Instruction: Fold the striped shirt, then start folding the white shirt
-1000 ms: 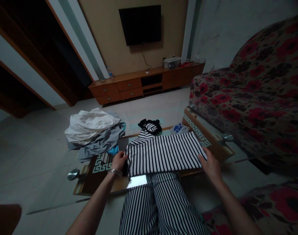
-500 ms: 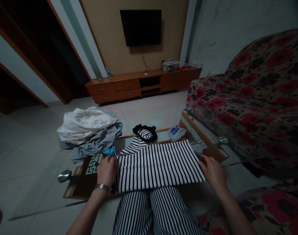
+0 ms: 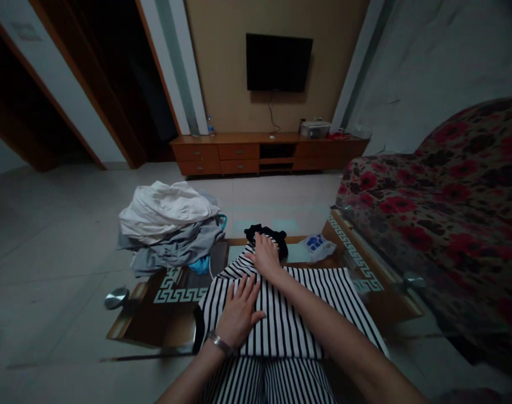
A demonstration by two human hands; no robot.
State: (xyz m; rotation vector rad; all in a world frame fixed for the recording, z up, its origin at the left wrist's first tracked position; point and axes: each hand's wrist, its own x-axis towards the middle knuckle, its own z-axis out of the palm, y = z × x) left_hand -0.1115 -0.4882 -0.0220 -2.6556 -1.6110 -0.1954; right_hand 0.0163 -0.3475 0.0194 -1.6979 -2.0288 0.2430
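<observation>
A black-and-white striped garment (image 3: 300, 325) lies spread over the glass coffee table in front of me, its near edge close to my striped trousers. My left hand (image 3: 239, 314), with a metal bracelet at the wrist, rests flat on the garment's left part, fingers spread. Farther forward, my right hand (image 3: 265, 257) reaches across it, fingers stretched out over a narrower striped part beside a bunched black piece of cloth (image 3: 282, 242). Neither hand grips anything. My right forearm covers some of the garment.
A heap of white and grey clothes (image 3: 167, 216) sits at the table's left, with a blue cloth (image 3: 200, 265) under it. A plastic bag with blue print (image 3: 318, 247) lies to the right. Beyond are a flowered sofa (image 3: 411, 191), a wooden cabinet (image 3: 239, 151) and a wall television (image 3: 278, 63).
Both hands have left the garment's side edges. The left hand moved right onto the fabric; the right crossed forward and left toward the bunched black part. The camera view has shifted.
</observation>
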